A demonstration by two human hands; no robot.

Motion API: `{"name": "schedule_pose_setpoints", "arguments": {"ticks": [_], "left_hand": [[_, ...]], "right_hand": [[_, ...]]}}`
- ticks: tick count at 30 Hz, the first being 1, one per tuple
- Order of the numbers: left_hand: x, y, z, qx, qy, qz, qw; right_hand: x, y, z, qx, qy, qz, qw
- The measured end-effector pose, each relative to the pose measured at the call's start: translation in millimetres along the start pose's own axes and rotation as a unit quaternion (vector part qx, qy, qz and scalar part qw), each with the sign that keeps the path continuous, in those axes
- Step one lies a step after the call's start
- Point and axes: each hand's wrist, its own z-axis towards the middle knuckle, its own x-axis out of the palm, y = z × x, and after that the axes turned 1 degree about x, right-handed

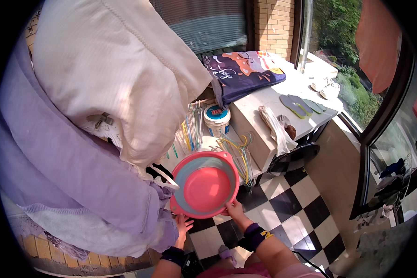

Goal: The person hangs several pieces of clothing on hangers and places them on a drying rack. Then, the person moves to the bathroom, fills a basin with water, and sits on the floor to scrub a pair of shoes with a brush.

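A round pink and grey plastic basin (207, 187), with nothing in it, is tilted in front of me over the floor. My right hand (234, 208) grips its lower right rim. Near the handle at its lower left rim is my left hand (183, 224), fingers spread; whether it touches the rim is hard to tell. Left of the basin hang a cream garment (118, 76) with a small bow and lace, and a lavender garment (66, 153), close to my left forearm. Behind the basin, wire hangers (241, 153) lie on a low white surface, beside a lidded white tub (217, 120).
Insoles (295, 105), white shoes (326, 87), socks (276, 132) and a folded dark printed fabric item (246, 76) lie on the white counter (253, 107). More hangers (193, 128) hang from a rod. Windows line the right side above the checkered tile floor (286, 205).
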Motion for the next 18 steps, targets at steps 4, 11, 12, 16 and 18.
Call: {"name": "schedule_pose_setpoints", "arguments": {"ticks": [4,11,12,16,18], "left_hand": [[18,-24,-64,-0.018,-0.077,-0.011,0.997],[-6,45,-176,-0.041,-0.089,-0.036,0.995],[-17,69,-190,-0.054,-0.097,-0.052,0.992],[-1,109,-279,-0.115,-0.09,-0.109,0.983],[-10,135,-310,-0.109,-0.094,-0.11,0.983]], "right_hand": [[-39,-6,-53,0.017,0.023,-0.013,1.0],[-112,-22,-127,0.007,0.123,-0.075,0.989],[-116,-23,-138,0.016,0.13,-0.082,0.988],[-153,-28,-176,0.054,0.177,-0.148,0.971],[-163,-35,-192,0.064,0.2,-0.183,0.961]]}}
